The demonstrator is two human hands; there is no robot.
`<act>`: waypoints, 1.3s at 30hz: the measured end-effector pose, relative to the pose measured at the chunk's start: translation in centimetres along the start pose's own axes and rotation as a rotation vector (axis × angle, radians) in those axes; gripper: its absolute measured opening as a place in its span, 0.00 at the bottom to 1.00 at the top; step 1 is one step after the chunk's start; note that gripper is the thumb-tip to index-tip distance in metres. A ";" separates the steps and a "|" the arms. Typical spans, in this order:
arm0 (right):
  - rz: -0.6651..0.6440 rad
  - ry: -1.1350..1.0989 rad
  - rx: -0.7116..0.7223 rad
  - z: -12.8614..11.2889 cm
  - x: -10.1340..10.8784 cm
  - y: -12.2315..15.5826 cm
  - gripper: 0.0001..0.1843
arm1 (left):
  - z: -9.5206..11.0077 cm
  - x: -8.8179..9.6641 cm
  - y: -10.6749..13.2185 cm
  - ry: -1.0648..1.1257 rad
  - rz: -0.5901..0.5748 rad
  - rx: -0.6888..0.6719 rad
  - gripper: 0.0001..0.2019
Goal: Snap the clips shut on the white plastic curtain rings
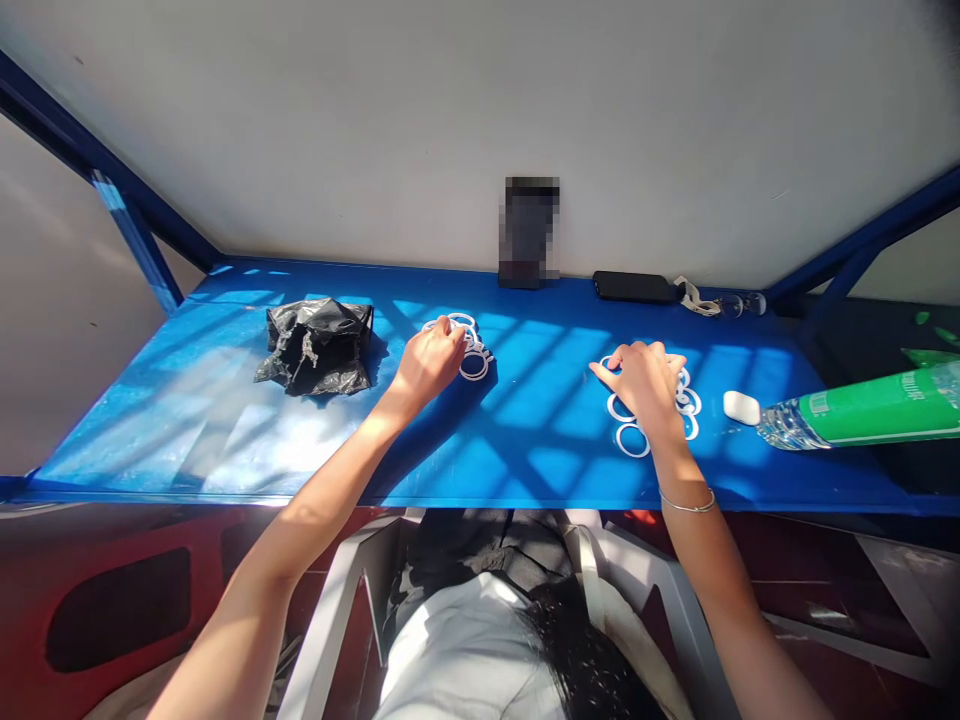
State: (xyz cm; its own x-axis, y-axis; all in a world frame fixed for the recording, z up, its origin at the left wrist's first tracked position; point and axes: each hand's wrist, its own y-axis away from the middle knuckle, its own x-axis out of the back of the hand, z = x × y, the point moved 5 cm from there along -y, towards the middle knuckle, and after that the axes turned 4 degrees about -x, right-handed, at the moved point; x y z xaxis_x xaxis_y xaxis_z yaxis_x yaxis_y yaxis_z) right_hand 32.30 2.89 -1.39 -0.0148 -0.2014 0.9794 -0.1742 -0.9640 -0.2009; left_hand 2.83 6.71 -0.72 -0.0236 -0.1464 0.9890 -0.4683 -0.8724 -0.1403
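Two groups of white rings lie on a blue table (525, 440). My left hand (429, 362) rests on the left pile of white rings (475, 362), fingers curled over them. My right hand (645, 385) lies on the right group of white rings (631, 440), fingers bent down and pressing on them, index finger stretched to the left. Whether either hand grips a ring is hidden by the fingers. A thin bracelet (688, 506) circles my right wrist.
A crumpled black plastic bag (319, 345) sits left of my left hand. At the back wall stand a blurred dark object (529, 232), a black phone (634, 287) and a small clip. A green-labelled water bottle (862, 412) lies at the right with a white cap (742, 407).
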 end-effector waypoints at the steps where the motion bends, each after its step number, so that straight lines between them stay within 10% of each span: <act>1: -0.013 0.010 0.019 0.0 -0.3 0.0 0.21 | -0.1 -0.1 0.0 0.006 -0.008 -0.001 0.14; 9: 0.042 -0.200 0.309 -1.9 0.0 0.1 0.14 | 0.4 2.2 1.1 0.123 0.103 -0.041 0.11; 14: 0.128 -0.383 0.581 -5.2 2.5 1.6 0.11 | 2.8 4.3 4.8 0.618 0.270 0.099 0.11; 19: 0.256 -0.440 0.666 -6.9 5.5 5.4 0.12 | 8.1 1.1 8.3 1.425 0.354 0.410 0.19; 25: 0.299 -0.478 0.714 -7.5 6.3 10.3 0.19 | 11.7 -0.4 6.8 1.857 0.285 0.366 0.26; 39: -0.273 -1.695 -0.200 -9.5 -2.1 11.5 0.13 | 13.7 -2.5 7.2 2.366 0.001 0.439 0.29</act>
State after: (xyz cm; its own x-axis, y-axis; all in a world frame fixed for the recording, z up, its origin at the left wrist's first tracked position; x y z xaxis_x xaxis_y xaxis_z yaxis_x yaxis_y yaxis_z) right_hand 20.95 -6.16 -5.55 0.9808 -0.1194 -0.1540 -0.1067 -0.9903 0.0886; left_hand 11.64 -5.63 -4.89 -0.7125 0.1346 -0.6886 -0.3399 -0.9248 0.1709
